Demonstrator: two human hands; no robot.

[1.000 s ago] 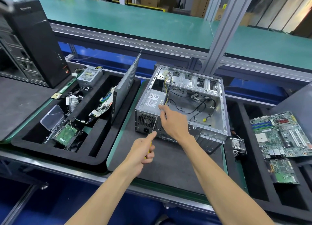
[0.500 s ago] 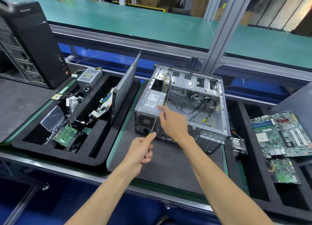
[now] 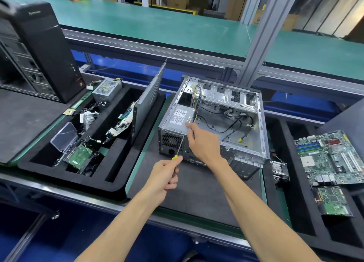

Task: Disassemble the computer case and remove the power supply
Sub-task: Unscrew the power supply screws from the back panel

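My left hand (image 3: 164,175) is curled round a yellow-handled screwdriver (image 3: 178,150), its steel tip at the rear panel of the open grey metal computer case (image 3: 244,143), which lies on its side on the dark mat. My right hand (image 3: 202,141) rests fingertips on the boxy grey power supply (image 3: 178,120), fingers loosely extended, holding nothing; that unit sits in the case's near-left corner beside loose black cables. To the left, a black foam tray (image 3: 116,185) holds a second silver power supply (image 3: 107,88), a green circuit board (image 3: 78,157) and a leaning grey side panel (image 3: 149,100). The right tray holds a large green motherboard (image 3: 331,157).
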